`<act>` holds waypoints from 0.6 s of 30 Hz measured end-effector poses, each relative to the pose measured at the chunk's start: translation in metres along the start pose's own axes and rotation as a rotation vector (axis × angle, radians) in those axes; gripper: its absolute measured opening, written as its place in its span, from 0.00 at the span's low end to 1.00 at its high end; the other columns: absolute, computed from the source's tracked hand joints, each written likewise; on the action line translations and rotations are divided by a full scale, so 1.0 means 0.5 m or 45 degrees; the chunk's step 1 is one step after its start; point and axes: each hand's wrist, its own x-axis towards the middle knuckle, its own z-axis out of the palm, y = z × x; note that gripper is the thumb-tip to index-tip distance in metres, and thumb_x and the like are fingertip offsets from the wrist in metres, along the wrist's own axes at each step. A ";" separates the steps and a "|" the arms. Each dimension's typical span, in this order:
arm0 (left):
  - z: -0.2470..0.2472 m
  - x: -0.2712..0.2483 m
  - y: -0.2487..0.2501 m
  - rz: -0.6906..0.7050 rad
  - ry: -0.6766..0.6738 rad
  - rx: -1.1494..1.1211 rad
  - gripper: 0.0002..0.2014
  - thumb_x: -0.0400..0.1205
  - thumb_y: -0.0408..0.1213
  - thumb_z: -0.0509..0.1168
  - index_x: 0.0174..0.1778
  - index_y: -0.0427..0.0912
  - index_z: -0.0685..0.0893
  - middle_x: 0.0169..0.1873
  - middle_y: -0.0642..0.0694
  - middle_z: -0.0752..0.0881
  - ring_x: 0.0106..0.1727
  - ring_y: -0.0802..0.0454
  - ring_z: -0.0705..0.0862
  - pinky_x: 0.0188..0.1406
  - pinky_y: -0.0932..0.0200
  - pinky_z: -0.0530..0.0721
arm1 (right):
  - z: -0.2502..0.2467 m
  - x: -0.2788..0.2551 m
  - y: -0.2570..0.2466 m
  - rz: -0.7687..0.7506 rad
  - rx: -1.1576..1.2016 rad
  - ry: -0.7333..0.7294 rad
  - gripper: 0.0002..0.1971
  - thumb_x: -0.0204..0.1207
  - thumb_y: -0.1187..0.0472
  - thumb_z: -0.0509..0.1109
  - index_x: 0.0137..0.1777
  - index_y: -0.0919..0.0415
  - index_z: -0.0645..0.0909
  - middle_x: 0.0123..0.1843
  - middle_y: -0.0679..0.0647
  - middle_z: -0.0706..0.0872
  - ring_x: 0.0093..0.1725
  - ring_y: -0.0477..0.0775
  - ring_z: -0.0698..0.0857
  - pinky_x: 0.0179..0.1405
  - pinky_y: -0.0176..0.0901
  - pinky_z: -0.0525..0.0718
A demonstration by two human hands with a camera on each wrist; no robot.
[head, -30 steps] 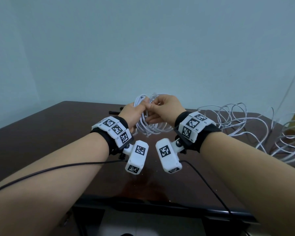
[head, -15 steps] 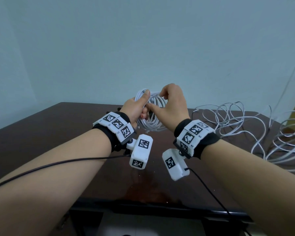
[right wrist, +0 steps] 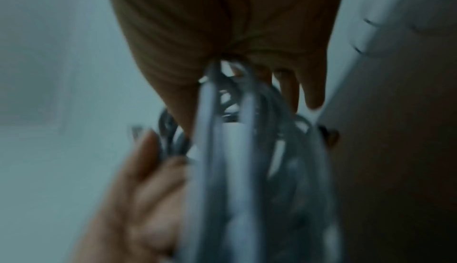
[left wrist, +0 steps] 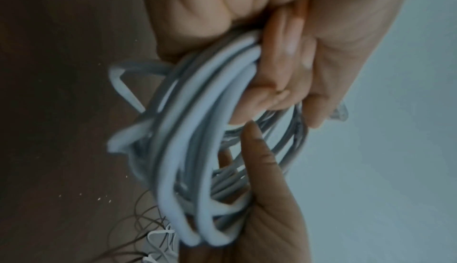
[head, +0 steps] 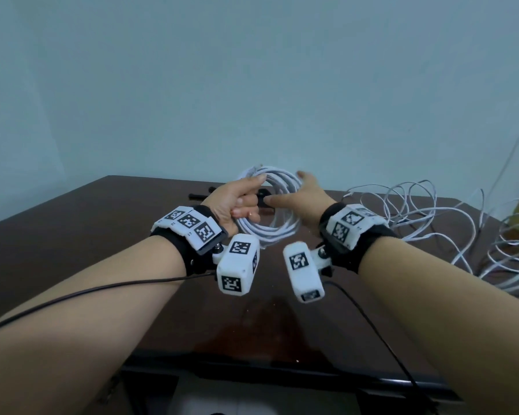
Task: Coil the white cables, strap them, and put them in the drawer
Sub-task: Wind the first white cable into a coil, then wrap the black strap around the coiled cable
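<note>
A coil of white cable (head: 277, 178) is held upright above the dark table (head: 72, 235). My left hand (head: 244, 205) grips the coil's left side, fingers curled round the bundled loops (left wrist: 197, 149). My right hand (head: 300, 199) lies against the coil's right side with fingers straight and thumb pointing left. In the left wrist view the right hand (left wrist: 267, 208) supports the loops from below. The right wrist view is blurred: the coil (right wrist: 222, 169) runs down from my right hand (right wrist: 222, 32) toward the left hand (right wrist: 138, 189). No drawer is in view.
Loose white cables (head: 432, 217) sprawl in tangled loops over the right side of the table. Thin black straps (head: 198, 195) lie near the back edge behind my left hand. Black sensor wires trail from both wrists. A pale wall stands close behind.
Both hands were pinching together at the coil's top. Now they have moved apart: the right hand has let go and straightened its fingers, and the coil has spread into a wider ring.
</note>
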 end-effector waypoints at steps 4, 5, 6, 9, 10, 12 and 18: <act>-0.040 0.009 0.008 -0.134 0.043 -0.119 0.29 0.84 0.48 0.61 0.14 0.46 0.73 0.08 0.54 0.62 0.07 0.60 0.59 0.12 0.73 0.64 | 0.046 0.038 0.005 0.106 -0.209 -0.072 0.19 0.70 0.49 0.75 0.48 0.65 0.82 0.39 0.63 0.81 0.34 0.56 0.79 0.33 0.45 0.79; -0.052 0.013 0.013 -0.164 0.079 -0.143 0.28 0.83 0.49 0.61 0.15 0.44 0.73 0.08 0.54 0.62 0.07 0.60 0.60 0.12 0.73 0.64 | 0.058 0.049 0.008 0.087 -0.295 -0.034 0.16 0.75 0.49 0.71 0.44 0.66 0.82 0.36 0.60 0.80 0.32 0.55 0.77 0.30 0.41 0.75; -0.066 0.017 0.019 -0.192 0.120 -0.165 0.25 0.83 0.50 0.62 0.19 0.43 0.72 0.09 0.54 0.63 0.08 0.61 0.60 0.12 0.74 0.64 | 0.072 0.060 0.013 0.100 -0.328 -0.038 0.16 0.77 0.49 0.69 0.40 0.64 0.80 0.34 0.58 0.79 0.31 0.55 0.77 0.30 0.41 0.73; -0.124 0.028 0.028 -0.282 0.238 -0.198 0.23 0.80 0.54 0.64 0.27 0.46 0.65 0.09 0.54 0.63 0.08 0.61 0.62 0.16 0.74 0.62 | 0.114 0.117 0.031 0.258 -0.321 -0.295 0.29 0.65 0.35 0.72 0.42 0.65 0.79 0.38 0.63 0.82 0.38 0.61 0.81 0.40 0.50 0.80; -0.150 0.034 0.027 -0.310 0.258 -0.208 0.23 0.80 0.55 0.64 0.27 0.47 0.63 0.09 0.54 0.63 0.08 0.61 0.63 0.16 0.74 0.62 | 0.127 0.141 0.037 0.291 -0.342 -0.385 0.40 0.54 0.27 0.72 0.46 0.67 0.81 0.42 0.64 0.85 0.41 0.63 0.83 0.44 0.53 0.82; -0.199 0.048 0.026 -0.342 0.276 -0.216 0.26 0.80 0.58 0.61 0.25 0.48 0.60 0.09 0.54 0.63 0.08 0.60 0.63 0.16 0.73 0.62 | 0.147 0.217 0.063 0.365 -0.413 -0.495 0.57 0.39 0.16 0.65 0.56 0.66 0.83 0.52 0.65 0.88 0.51 0.67 0.87 0.58 0.62 0.83; -0.347 0.130 0.032 -0.320 0.270 -0.204 0.34 0.84 0.58 0.51 0.11 0.45 0.65 0.07 0.54 0.63 0.09 0.60 0.64 0.16 0.71 0.61 | 0.152 0.378 0.079 0.337 -0.825 -0.148 0.26 0.74 0.43 0.69 0.57 0.67 0.83 0.53 0.61 0.88 0.48 0.60 0.86 0.48 0.47 0.84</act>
